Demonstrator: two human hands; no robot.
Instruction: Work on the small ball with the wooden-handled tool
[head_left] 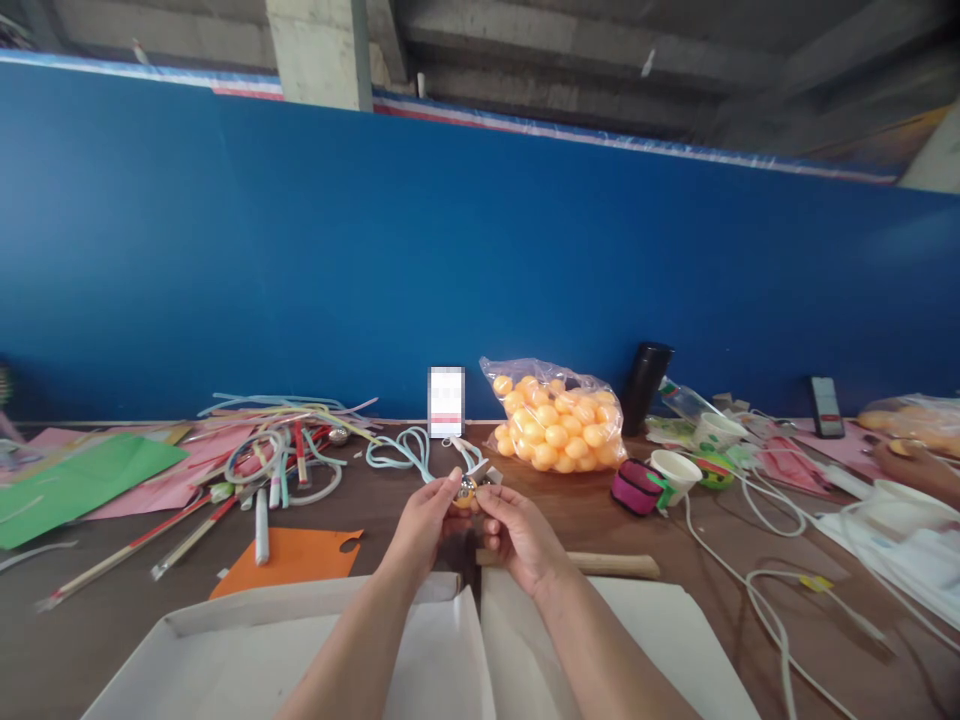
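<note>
Both of my hands meet in front of me above the table. My left hand pinches a small round shiny thing, silvery on top and orange-gold lower down. My right hand is closed, with thumb and forefinger pinched at the right edge of the same thing. My fingertips hide part of it, so its exact kind cannot be made out. Just behind lies a looped light-blue cord. Under my forearms are a white open box on the left and a white board or lid on the right.
A clear bag of orange balls stands behind my hands, near a black bottle, a magenta pouch and a paper cup. Tubes, straws and coloured paper cover the left. White cables and another person's hand are right.
</note>
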